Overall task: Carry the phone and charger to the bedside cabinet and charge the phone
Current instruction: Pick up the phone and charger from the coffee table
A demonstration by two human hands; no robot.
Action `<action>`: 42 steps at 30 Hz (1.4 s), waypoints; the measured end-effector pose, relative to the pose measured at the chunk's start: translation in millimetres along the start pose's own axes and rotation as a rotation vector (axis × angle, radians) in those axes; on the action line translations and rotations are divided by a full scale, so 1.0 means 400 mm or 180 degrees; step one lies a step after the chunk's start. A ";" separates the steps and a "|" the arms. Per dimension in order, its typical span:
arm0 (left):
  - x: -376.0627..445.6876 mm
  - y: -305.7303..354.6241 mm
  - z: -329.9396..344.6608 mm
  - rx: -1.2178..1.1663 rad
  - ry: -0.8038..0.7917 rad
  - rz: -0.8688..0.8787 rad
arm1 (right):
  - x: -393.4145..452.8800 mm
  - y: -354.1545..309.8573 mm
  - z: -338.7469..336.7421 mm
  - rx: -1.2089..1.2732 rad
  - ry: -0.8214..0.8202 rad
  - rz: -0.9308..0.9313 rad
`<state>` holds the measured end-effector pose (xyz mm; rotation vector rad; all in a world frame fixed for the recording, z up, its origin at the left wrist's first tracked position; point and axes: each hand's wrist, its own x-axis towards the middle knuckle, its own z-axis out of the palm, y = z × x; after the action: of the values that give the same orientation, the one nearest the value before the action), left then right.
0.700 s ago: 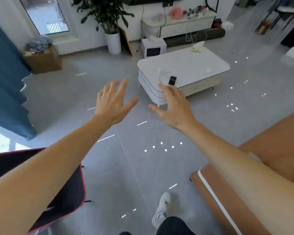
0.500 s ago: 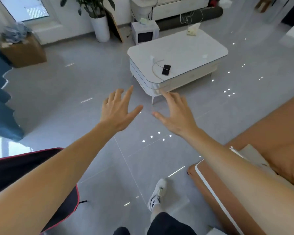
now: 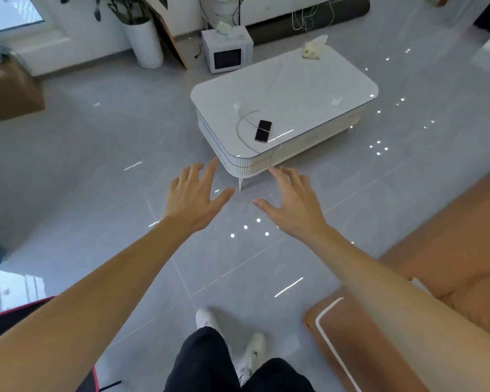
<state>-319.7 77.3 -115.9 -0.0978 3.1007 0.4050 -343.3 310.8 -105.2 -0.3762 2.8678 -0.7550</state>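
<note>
White worktop (image 3: 309,80) on grey tiled floor (image 3: 82,165) carries phone (image 3: 263,130), charger (image 3: 237,108); left hand (image 3: 194,200), right hand (image 3: 293,206) spread, empty.

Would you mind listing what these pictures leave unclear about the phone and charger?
Head view only:
- Charger plug: too small and pale against the white table to identify.
- Cable: whether it enters the phone is too fine to tell.
- Bedside cabinet: out of frame.
- Left hand and right hand: palms face away.
</note>
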 end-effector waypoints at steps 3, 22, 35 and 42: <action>0.137 -0.025 0.023 -0.0020 -0.0001 0.0003 | 0.125 0.026 0.002 -0.0034 -0.0032 0.0033; 1.241 -0.324 0.429 -0.0284 -0.0746 0.0005 | 1.231 0.257 0.287 -0.0059 -0.0497 0.0676; 1.732 -0.380 1.047 -0.0602 -0.0777 -0.0766 | 1.826 0.749 0.751 -0.0364 -0.0455 0.1235; 2.011 -0.393 1.176 -0.0822 -0.0447 -0.1430 | 1.989 0.839 0.879 -0.0679 -0.0286 0.1511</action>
<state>-1110.2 -1.9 -627.5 -0.7153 2.7543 0.7450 -1098.9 209.0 -641.9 0.2398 2.7857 -0.3394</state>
